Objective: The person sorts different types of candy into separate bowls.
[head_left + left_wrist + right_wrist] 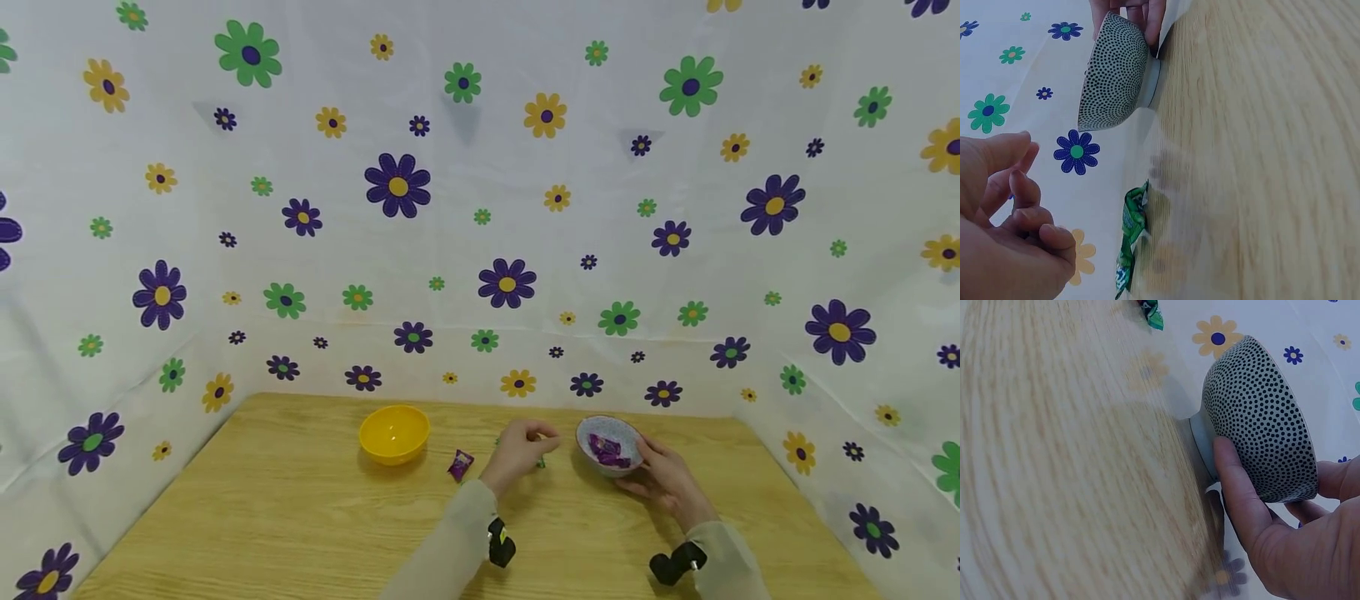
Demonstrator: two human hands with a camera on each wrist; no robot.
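My right hand (667, 479) grips the side of a dotted bowl (621, 432), which leans to the left above the wooden table. Purple-wrapped candies (607, 450) lie inside it. In the right wrist view, the thumb presses the outside of the bowl (1254, 419) near its foot. To the left of the bowl hovers my left hand (517, 450), its fingers loosely bent and nothing visible in them. Below that hand, partly hidden by it, is a green-wrapped candy (541, 461); the left wrist view shows the green candy (1133, 219) on the table.
A yellow bowl (394, 435) stands on the table (300, 517) at the back left. Between it and my left hand lies a single purple-wrapped candy (461, 465). A white flowered sheet (465, 250) encloses the table at the back and both sides.
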